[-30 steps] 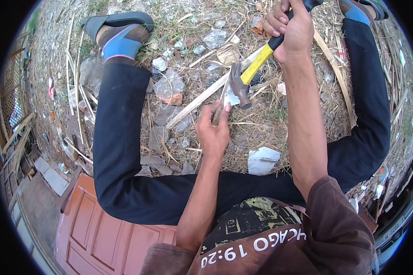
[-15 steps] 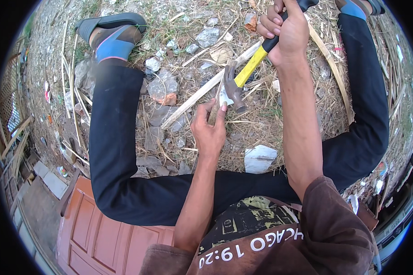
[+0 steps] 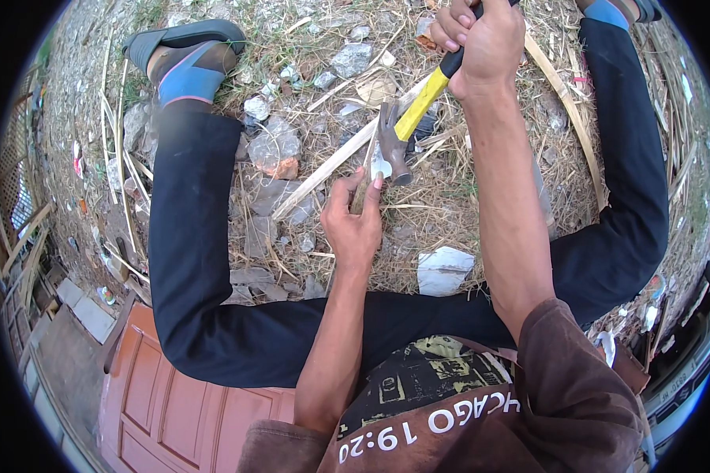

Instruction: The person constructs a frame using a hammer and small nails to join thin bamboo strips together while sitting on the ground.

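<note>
My right hand [image 3: 483,43] grips the black-and-yellow handle of a claw hammer [image 3: 402,130]. Its steel head hangs just above the fingers of my left hand [image 3: 355,221]. The left hand pinches a thin upright wooden stake [image 3: 364,177] standing in the ground between my spread legs. A long pale wooden strip [image 3: 331,165] lies slanted across the ground just beyond that hand. I sit on a reddish panelled door [image 3: 177,410], legs in dark trousers, feet in blue socks and sandals.
Stones [image 3: 274,148] and dry grass cover the ground between my legs. A white scrap [image 3: 443,270] lies near my right thigh. Bamboo slats [image 3: 564,110] lie at the right, more wooden pieces [image 3: 24,244] at the left edge.
The hammer head has come down closer to the top of the stake and my left fingers. The view has shifted slightly; my left hand keeps its hold.
</note>
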Demonstrator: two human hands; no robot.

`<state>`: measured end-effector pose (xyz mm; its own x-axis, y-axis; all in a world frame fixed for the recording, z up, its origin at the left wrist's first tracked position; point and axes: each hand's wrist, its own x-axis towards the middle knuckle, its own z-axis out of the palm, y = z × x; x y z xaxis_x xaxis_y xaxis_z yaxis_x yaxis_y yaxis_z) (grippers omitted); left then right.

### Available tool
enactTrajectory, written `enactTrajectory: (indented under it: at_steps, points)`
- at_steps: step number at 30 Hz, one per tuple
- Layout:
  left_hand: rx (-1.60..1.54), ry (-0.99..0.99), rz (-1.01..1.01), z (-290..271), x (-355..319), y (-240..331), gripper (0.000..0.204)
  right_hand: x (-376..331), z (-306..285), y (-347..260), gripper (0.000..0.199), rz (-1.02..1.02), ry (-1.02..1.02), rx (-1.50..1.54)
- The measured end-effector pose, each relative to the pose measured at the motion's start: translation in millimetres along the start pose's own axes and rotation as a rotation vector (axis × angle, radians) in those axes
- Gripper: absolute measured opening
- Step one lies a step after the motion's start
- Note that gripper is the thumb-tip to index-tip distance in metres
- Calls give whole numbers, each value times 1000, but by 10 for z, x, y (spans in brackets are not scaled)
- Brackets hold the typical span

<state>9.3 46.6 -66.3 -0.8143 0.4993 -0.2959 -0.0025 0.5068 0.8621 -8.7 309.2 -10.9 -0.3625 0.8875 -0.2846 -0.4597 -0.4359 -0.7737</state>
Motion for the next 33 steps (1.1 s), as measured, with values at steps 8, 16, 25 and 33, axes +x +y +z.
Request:
enactTrajectory:
  at_steps: [8, 16, 25, 33]
  points:
    - [61, 31, 96, -4, -12, -27, 24, -2, 13, -13, 30, -42, -7, 13]
    - [50, 34, 46, -11, 5, 16, 24, 2, 2, 3, 30, -84, -18, 25]
    - [2, 30, -8, 37, 5, 20, 21, 45, -15, 12, 30, -31, -33, 19]
    - [37, 71, 43, 51, 6, 22, 21, 36, 24, 4, 29, -25, -14, 13]
